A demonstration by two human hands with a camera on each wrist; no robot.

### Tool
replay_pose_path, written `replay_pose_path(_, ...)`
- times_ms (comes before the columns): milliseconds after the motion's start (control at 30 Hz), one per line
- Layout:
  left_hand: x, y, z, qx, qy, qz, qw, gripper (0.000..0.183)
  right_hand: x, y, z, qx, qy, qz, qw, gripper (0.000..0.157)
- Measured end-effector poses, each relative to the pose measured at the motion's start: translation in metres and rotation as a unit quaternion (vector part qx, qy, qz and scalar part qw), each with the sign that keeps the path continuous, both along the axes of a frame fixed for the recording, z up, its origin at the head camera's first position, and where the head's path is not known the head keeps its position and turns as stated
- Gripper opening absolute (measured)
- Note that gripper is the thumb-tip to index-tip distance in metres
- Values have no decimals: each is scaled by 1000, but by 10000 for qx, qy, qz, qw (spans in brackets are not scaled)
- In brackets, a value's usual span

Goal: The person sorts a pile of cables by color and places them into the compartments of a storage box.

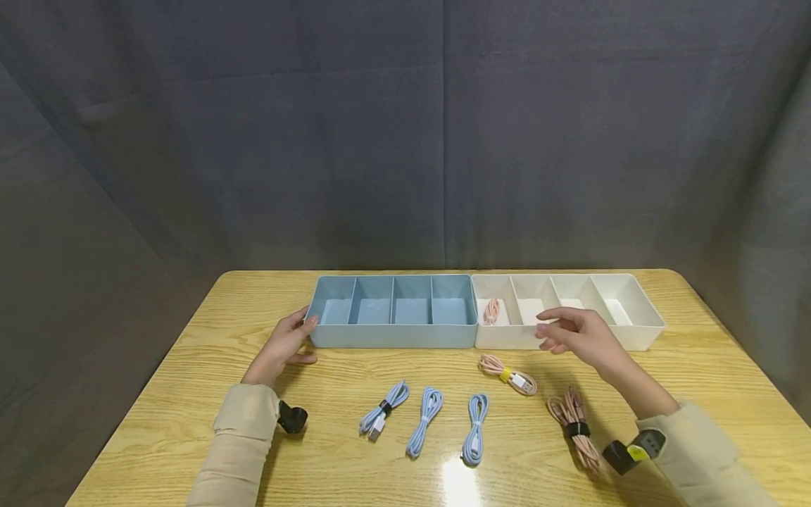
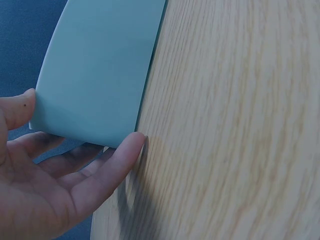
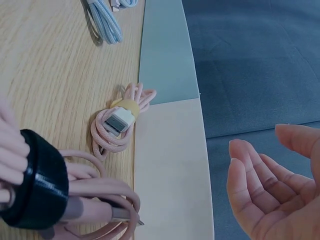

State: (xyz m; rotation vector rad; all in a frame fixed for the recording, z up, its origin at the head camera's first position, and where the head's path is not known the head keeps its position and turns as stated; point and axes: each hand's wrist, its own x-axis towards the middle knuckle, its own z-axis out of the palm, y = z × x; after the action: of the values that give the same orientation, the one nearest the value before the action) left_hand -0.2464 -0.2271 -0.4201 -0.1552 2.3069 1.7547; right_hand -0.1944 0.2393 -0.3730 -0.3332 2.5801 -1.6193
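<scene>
Head view — left hand [image 1: 284, 343] gripping blue tray [image 1: 395, 336], right hand [image 1: 579, 334] parted, near white rim [image 1: 508, 327]

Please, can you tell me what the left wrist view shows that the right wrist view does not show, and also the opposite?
Only the left wrist view shows the left hand and the outer end of the blue tray that it touches.

Only the right wrist view shows the right hand, holding nothing, the white tray, the yellow-tied pink cable, the black-tied pink cable and some blue cable cut off by the top edge.

Both show part of the blue tray, the wooden table and the dark cloth.
</scene>
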Motion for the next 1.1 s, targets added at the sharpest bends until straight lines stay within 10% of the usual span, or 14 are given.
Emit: replay_pose_path(1100,0,-3,1,99,-4,-134,9999,59,35,15,4,359,452,439,9974,34)
